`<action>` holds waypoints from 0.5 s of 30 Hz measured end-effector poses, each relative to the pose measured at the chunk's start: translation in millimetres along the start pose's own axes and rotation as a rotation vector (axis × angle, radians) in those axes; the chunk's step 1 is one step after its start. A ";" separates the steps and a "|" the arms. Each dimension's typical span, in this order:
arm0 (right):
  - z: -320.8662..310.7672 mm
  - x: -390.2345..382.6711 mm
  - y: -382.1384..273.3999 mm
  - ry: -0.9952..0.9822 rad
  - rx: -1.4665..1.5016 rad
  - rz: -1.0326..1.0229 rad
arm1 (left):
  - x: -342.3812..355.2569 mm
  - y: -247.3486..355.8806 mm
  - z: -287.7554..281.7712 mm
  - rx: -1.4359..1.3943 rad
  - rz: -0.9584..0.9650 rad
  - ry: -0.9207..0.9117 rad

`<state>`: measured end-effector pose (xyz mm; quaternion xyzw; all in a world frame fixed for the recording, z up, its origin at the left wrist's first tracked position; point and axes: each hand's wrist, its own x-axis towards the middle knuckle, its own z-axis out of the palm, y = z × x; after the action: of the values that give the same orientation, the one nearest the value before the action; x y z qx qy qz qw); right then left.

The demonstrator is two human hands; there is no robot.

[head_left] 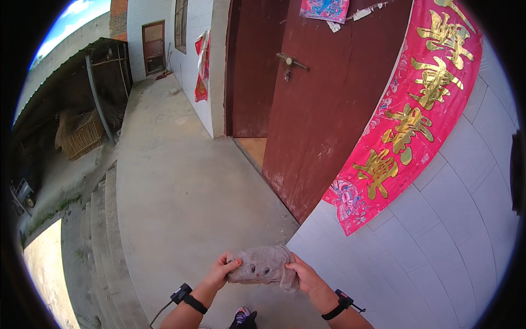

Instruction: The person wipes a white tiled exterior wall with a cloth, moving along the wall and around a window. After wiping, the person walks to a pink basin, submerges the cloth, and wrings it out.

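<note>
Stretched between my two hands is a folded greyish-brown cloth (pixel 260 265), soft-looking, with two dark spots and a small reddish mark like an animal face on its front. My left hand (pixel 222 270) grips its left end, thumb on top. The right end is pinched by my right hand (pixel 302 272), where a loose flap hangs down. The fingers behind the cloth are hidden. Both wrists wear a black strap with a small device.
Ahead stands a dark red door (pixel 323 82), partly open, with a metal handle and hanging keys (pixel 286 75). A red banner (pixel 405 120) hangs on the white tiled wall (pixel 438 219) at right. Concrete steps (pixel 104 236) drop from the walkway (pixel 164 181) at left, towards a dark shed.
</note>
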<state>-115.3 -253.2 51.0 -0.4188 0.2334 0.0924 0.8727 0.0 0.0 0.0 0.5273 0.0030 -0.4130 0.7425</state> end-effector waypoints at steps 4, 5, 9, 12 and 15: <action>56.7 70.4 -38.9 -0.180 0.136 0.015 | 7.3 105.2 -35.4 0.002 0.130 0.070; 63.9 92.9 -48.6 -0.243 0.119 0.007 | 13.6 124.7 -44.0 -0.018 0.197 0.056; 93.0 176.3 -65.7 -0.217 0.179 -0.050 | 45.2 182.7 -74.2 -0.039 0.254 0.134; 111.6 238.5 -86.7 -0.292 0.236 -0.022 | 72.2 220.1 -93.2 -0.106 0.317 0.152; 126.2 314.8 -119.4 -0.330 0.142 -0.050 | 108.0 268.0 -112.0 -0.046 0.387 0.190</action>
<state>244.1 -241.8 48.7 -0.3408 0.0827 0.1215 0.9286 284.7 49.7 112.0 0.5377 -0.0191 -0.2108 0.8162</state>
